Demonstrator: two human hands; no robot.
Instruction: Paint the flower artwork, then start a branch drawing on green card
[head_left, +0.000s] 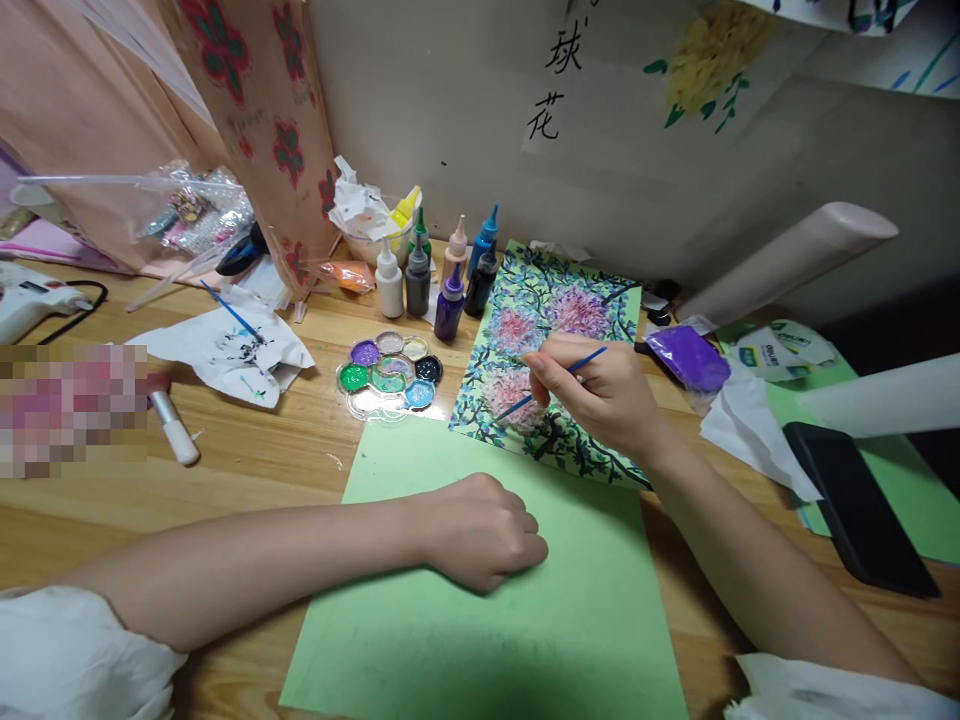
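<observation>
A thin blue paintbrush (589, 361) is pinched in my right hand (600, 390), its tip down by the lower pink flower of a painting (551, 440). The painting shows fluffy pink and purple blossoms among dark branches on light green paper. My left hand (484, 532) rests as a closed fist on a plain green sheet (480, 650); whether anything is inside the fist is hidden. Left of the painting lies a flower-shaped paint palette (388, 376) with several wells of green, purple, blue, black and white.
Several paint bottles (448, 305) stand behind the palette. A second brush (232, 310) lies on a stained tissue (217, 350) at left, near a white-handled tool (175, 425). At right are a purple packet (690, 360), a crumpled tissue (754, 430) and a black phone (859, 510).
</observation>
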